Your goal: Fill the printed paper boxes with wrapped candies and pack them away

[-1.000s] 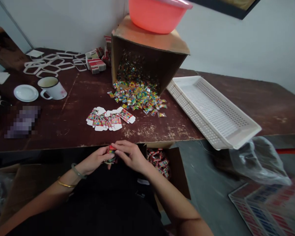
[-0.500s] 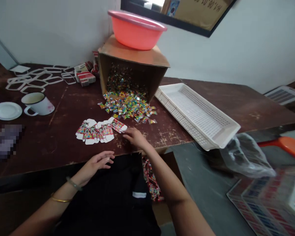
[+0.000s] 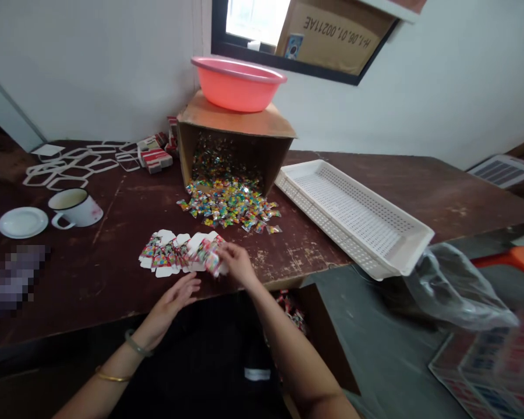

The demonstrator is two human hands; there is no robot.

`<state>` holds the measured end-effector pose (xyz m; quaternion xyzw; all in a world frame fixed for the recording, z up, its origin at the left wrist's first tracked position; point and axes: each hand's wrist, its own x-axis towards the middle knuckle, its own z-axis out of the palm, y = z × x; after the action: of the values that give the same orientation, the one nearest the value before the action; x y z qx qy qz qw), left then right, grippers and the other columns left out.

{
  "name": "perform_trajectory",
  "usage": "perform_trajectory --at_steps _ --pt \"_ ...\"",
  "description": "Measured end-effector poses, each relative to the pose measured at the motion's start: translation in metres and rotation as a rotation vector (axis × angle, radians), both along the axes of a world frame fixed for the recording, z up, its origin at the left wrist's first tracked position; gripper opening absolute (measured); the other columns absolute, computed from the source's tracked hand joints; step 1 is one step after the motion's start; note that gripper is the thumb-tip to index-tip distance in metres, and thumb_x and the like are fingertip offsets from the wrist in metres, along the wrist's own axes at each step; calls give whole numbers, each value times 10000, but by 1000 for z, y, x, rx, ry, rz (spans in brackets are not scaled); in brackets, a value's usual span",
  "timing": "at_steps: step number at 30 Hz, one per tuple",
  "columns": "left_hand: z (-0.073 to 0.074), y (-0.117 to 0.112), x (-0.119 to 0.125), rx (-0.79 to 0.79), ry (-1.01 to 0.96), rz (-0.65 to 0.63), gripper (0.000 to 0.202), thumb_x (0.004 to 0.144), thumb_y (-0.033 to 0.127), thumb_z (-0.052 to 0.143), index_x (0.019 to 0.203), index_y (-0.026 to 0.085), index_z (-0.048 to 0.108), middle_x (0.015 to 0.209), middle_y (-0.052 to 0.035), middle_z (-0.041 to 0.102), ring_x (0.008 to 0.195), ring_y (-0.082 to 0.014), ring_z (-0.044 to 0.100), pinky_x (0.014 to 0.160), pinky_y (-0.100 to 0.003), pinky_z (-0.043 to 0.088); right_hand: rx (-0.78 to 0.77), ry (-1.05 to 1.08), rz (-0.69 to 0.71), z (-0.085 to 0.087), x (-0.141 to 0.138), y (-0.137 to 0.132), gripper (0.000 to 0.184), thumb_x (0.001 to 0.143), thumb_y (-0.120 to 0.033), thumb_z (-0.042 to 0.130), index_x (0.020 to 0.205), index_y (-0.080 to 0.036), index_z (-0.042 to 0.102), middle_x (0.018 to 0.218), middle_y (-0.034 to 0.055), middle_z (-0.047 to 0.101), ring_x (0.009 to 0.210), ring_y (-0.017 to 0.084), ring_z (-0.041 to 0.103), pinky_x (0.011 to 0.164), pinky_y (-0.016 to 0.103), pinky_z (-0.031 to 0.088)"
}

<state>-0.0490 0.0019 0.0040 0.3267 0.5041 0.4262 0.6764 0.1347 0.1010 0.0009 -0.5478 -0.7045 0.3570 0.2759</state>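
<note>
My right hand [image 3: 236, 263] pinches a flat printed carton blank [image 3: 211, 256] lifted off the right end of a fanned row of flat carton blanks [image 3: 168, 254] on the dark wooden table [image 3: 113, 233]. My left hand [image 3: 177, 298] hovers at the table's near edge, fingers loosely spread, holding nothing. Behind the row, a heap of colourful wrapped candies [image 3: 229, 203] spills from a cardboard box [image 3: 236, 139] lying on its side.
A pink basin [image 3: 238, 84] sits on the box. A white perforated tray [image 3: 353, 212] lies to the right, overhanging the table edge. A mug [image 3: 74, 208] and saucer [image 3: 22, 222] stand left; white cut-outs and folded cartons [image 3: 155, 157] at the back. An open box [image 3: 294, 308] below holds filled packs.
Both hands left my lap, where they held a small pack. The right hand reached to the fanned blanks and picked one up. The left hand opened and rose to the table edge.
</note>
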Motion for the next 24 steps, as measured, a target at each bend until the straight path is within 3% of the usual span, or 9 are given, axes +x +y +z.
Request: perform_trajectory --at_steps 2,4,8,10,14,17,20,22,24 --pt "4 0 9 23 -102 113 435 775 397 705 1156 200 630 1201 -76 679 1180 -264 552 1010 -372 414 108 113 132 7 -9 -39 242 932 -299 474 1053 -171 639 900 36 692 797 153 621 721 252 493" --pt "10 -4 15 -1 -164 129 364 739 335 722 1064 181 664 1091 -64 720 1096 -258 593 995 -368 412 346 107 159 16 -11 -67 342 906 -223 517 1244 -210 570 1181 97 633 1056 218 572 908 366 464" --pt "23 -23 21 -89 -146 -91 279 588 158 718 865 159 687 792 -21 723 780 -206 628 783 -331 462 606 6 276 34 0 -82 359 869 -149 563 1185 -310 622 1342 82 535 1239 282 438 1027 514 353" --pt "27 -33 24 -125 -148 -203 205 553 142 652 757 149 665 636 -5 668 649 -181 597 669 -306 446 533 62 365 41 2 -84 292 854 -160 595 1106 -294 653 1309 79 559 1235 277 442 1020 502 371" --pt "27 -45 26 -180 -131 -270 152 528 171 617 679 163 602 514 23 569 487 -120 480 534 -251 352 160 234 398 49 2 -95 66 778 -232 712 836 -224 681 1327 83 540 1267 282 436 1034 466 380" --pt "28 -52 22 -145 -178 -394 221 520 235 737 686 158 613 622 15 583 544 -98 455 542 -224 320 -104 295 482 56 9 -98 141 730 -319 767 745 -202 689 1307 84 552 1238 284 476 1044 453 364" --pt "27 -57 21 14 -139 -532 353 572 425 815 709 151 640 672 10 563 589 -98 429 560 -219 319 -346 430 657 63 22 -95 288 729 -458 750 679 -182 685 1090 65 635 1008 224 599 916 360 459" --pt "22 -59 25 77 -37 -429 430 580 532 807 668 155 620 599 25 514 538 -95 393 527 -228 312 -372 480 624 63 28 -97 320 751 -497 719 699 -183 686 967 47 646 912 201 609 859 324 473" --pt "14 -62 33 90 74 -252 479 603 606 763 618 162 583 549 29 481 498 -101 386 488 -238 308 -303 455 440 58 28 -104 284 812 -479 662 787 -198 695 904 42 657 893 203 608 860 321 464"
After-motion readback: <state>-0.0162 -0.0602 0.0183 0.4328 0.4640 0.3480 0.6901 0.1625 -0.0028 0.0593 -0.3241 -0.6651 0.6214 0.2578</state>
